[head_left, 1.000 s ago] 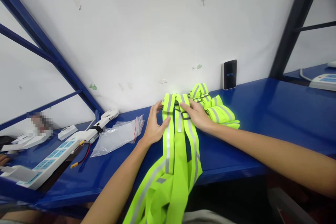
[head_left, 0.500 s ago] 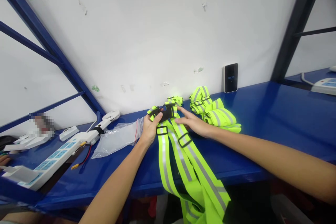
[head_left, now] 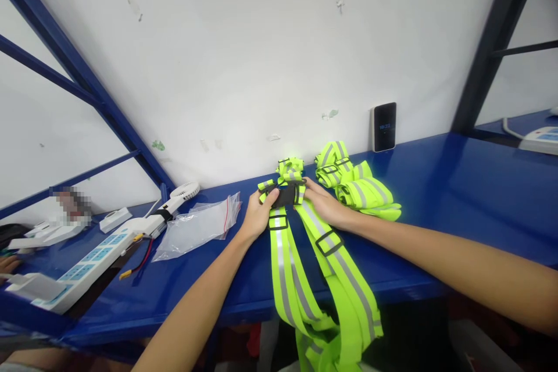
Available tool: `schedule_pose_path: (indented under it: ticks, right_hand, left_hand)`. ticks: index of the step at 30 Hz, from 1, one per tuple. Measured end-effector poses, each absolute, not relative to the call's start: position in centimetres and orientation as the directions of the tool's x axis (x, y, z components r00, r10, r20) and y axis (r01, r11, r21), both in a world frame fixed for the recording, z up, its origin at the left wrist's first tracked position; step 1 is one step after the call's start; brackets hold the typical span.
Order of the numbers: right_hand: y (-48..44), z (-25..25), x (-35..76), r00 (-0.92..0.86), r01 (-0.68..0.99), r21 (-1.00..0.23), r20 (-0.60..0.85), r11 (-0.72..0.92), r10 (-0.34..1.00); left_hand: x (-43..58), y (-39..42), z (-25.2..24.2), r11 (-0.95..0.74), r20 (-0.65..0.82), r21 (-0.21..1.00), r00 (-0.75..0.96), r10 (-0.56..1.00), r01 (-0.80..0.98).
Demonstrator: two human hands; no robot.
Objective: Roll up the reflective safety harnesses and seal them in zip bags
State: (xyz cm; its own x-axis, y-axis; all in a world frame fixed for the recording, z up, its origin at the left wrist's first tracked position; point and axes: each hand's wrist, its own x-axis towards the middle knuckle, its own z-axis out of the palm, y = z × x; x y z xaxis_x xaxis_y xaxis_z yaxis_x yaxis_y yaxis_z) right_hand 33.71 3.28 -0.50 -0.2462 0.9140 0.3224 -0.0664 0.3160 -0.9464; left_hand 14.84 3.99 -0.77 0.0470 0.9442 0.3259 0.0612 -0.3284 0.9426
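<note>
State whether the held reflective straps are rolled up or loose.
Loose: the straps trail in long lengths past the front edge of the table.

bags (head_left: 196, 233) on tbl (head_left: 457, 197), l of straps (head_left: 344, 270)

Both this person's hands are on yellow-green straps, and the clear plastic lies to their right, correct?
Not quite: in the head view, the clear plastic lies to the person's left. The left hand and right hand are indeed on yellow-green straps.

place: workshop-like | blue bench (head_left: 444, 203) | metal frame (head_left: 493, 40) | power strip (head_left: 93, 258) | scuffed wall (head_left: 239, 58)
</note>
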Motion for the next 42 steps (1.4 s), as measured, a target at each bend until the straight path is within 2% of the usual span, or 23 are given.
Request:
schedule_pose_path:
  ticks: [3, 7, 15, 18, 21, 25, 28, 32, 37, 42]
  right_hand:
    - [3.6, -0.6, 33.6, -0.306, -0.132, -0.931, 0.366, 0.341, 0.879]
    - [3.9, -0.7, 33.4, -0.231, -0.198, -0.945, 0.303, 0.260, 0.925]
    - [3.6, -0.3, 33.3, -0.191, -0.317, -0.948, 0.035, -0.027, 0.981]
    - [3.5, -0.4, 33.1, -0.198, -0.327, -0.944, 0.025, -0.041, 0.980]
    - [3.1, -0.6, 32.9, -0.253, -0.333, -0.943, 0.090, 0.001, 0.963]
    - [2.9, -0.6, 32.9, -0.296, -0.259, -0.960, 0.182, 0.104, 0.938]
    - [3.2, -0.7, 33.1, -0.270, -0.152, -0.943, 0.327, 0.295, 0.906]
    - [3.7, -1.1, 33.4, -0.170, 0.028, -0.857, 0.503, 0.515, 0.847]
    - [3.8, -1.8, 33.3, -0.115, 0.124, -0.808, 0.565, 0.576, 0.817]
    - [3.8, -2.3, 32.9, -0.105, 0.219, -0.784, 0.572, 0.580, 0.813]
  left_hand:
    - [15.3, 3.6, -0.8, -0.141, 0.172, 0.978, 0.205, 0.964, -0.155]
    - [15.8, 2.7, -0.2, -0.052, 0.208, 0.936, 0.424, 0.881, -0.349]
    - [16.1, 2.0, 0.6, -0.011, 0.138, 0.959, 0.435, 0.890, -0.282]
    - [16.1, 2.5, 0.2, -0.042, 0.134, 0.969, 0.371, 0.919, -0.245]
    - [15.9, 3.3, -0.4, -0.114, 0.165, 0.973, 0.259, 0.952, -0.200]
    - [15.7, 3.7, -1.0, -0.124, 0.153, 0.981, 0.211, 0.965, -0.146]
    - [15.9, 3.5, -1.2, -0.135, 0.169, 0.975, 0.196, 0.966, -0.177]
    - [16.5, 3.0, -1.2, -0.103, 0.142, 0.977, 0.205, 0.968, -0.187]
    - [17.2, 2.4, -1.1, -0.116, 0.146, 0.980, 0.181, 0.973, -0.162]
    - [17.8, 2.8, -2.2, -0.336, 0.336, 0.941, -0.019, 0.942, -0.026]
